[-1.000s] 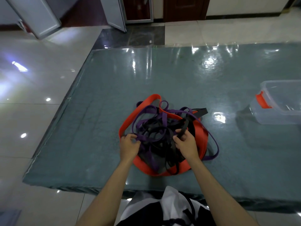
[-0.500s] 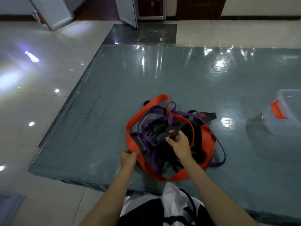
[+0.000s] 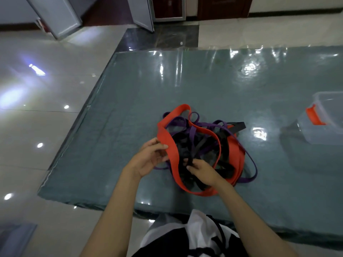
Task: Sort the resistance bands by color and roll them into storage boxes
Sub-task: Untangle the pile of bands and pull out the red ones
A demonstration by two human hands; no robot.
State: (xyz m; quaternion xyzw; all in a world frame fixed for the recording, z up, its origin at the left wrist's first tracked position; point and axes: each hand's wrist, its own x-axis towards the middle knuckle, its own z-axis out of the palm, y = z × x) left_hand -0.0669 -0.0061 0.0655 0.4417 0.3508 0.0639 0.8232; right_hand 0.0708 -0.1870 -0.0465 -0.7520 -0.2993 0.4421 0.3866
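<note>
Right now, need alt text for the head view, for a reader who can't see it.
Two bare hands work a tangled pile of red, purple and black bands on a glossy teal mat: the left hand holds the wide red band, the right hand pinches a black band. A clear box with a red latch sits at the right edge.

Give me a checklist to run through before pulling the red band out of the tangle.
1. Left hand holds the red band: ok, thumb and fingers are on its edge.
2. Right hand holds the rest down: ok, it pinches a black band.
3. Red band free of the others: not ok, purple bands and black ones cross it.
4. Storage box open: ok, no lid on it.
5. Box within easy reach: cannot tell, it sits at the right edge of the view.
6. Space on the mat to lay the band out: ok.
</note>
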